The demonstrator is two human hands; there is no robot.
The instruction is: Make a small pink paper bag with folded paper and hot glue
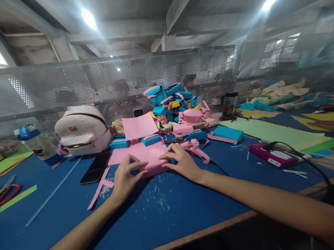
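Note:
My left hand [126, 178] and my right hand [179, 162] both press on a pink paper-covered box [153, 163] lying on the blue table [165, 210]. The left fingers pinch its near left corner; the right fingers rest spread on its right top edge. Flat pink paper sheets [124, 155] lie under and behind the box. A pink glue gun [197, 148] lies just right of my right hand, its cable running off to the right.
A black phone [95, 168] lies left of the box, a white backpack [82, 129] and a bottle [37, 144] further left. A pile of blue and pink boxes [174, 106] stands behind. Red scissors [5, 191] at far left; a magenta device [273, 156] at right.

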